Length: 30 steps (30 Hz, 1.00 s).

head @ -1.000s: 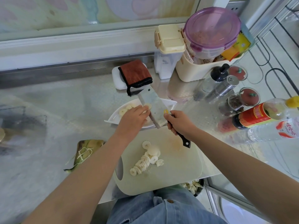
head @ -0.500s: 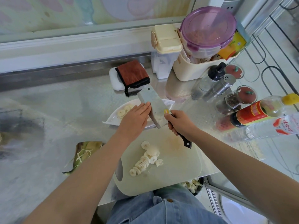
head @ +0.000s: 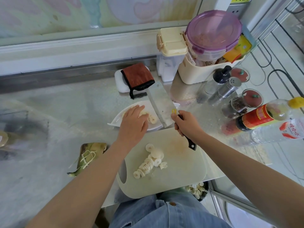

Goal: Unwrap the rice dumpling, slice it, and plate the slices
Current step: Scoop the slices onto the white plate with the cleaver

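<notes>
Both my arms reach forward, left hand flat, right hand gripping.

My bare left forearm (head: 92, 175) runs up from the lower left with the wrist straight, and my left hand (head: 134, 124) lies palm down, fingers stretched loosely together and pointing away from me. My right forearm (head: 238, 158) comes in from the lower right. My right hand (head: 185, 124) wraps its fingers round the handle of the cleaver (head: 162, 106), the blade reaching out past my forefinger and the handle's butt showing behind my little finger. The hands sit near each other, apart.
</notes>
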Available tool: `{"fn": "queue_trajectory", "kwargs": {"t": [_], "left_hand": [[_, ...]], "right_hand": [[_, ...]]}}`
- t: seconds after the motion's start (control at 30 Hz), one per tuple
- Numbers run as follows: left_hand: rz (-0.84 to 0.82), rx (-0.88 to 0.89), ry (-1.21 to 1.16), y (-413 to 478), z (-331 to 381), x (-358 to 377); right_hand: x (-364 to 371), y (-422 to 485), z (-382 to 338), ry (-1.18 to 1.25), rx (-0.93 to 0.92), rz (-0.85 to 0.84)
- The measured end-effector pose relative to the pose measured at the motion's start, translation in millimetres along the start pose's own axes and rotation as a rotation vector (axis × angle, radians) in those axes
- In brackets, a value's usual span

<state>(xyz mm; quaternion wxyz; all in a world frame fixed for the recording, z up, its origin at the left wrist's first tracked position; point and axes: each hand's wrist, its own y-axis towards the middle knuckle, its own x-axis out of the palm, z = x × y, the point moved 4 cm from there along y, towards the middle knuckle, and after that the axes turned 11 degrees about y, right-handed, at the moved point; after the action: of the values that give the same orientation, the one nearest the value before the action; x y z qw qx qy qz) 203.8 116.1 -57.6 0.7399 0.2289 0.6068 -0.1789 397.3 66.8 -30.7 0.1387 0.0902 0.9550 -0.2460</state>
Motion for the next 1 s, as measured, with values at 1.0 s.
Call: {"fn": "queue_trajectory", "kwargs": {"t": [1.0], "left_hand": [[-0.126,-0.903,-1.042,-18.0,-11.9,-38.8]], "right_hand": [[67.8,-6.8,-22.1,-0.573,-0.387,-0.221]]}}
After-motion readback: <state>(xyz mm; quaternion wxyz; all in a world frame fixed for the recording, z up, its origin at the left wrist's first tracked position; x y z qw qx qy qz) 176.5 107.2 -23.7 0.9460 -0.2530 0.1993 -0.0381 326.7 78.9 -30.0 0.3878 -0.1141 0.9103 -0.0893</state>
